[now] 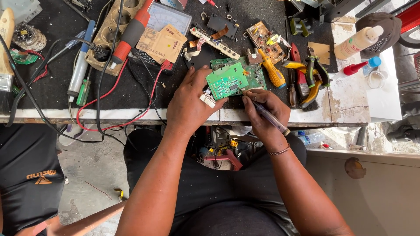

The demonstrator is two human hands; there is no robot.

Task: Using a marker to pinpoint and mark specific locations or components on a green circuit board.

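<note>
With our left hand fingers pinching the green circuit board above the bench edge and right hand fingers clamping a thin probe on it, 1 slip could scratch tracks.

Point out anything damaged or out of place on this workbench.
The white bench top right of the black mat is chipped and peeling, bare patches showing. Tools and bare circuit boards lie jumbled on the mat. The left hand holds a green circuit board while the right hand probes it with a thin tool.
</note>
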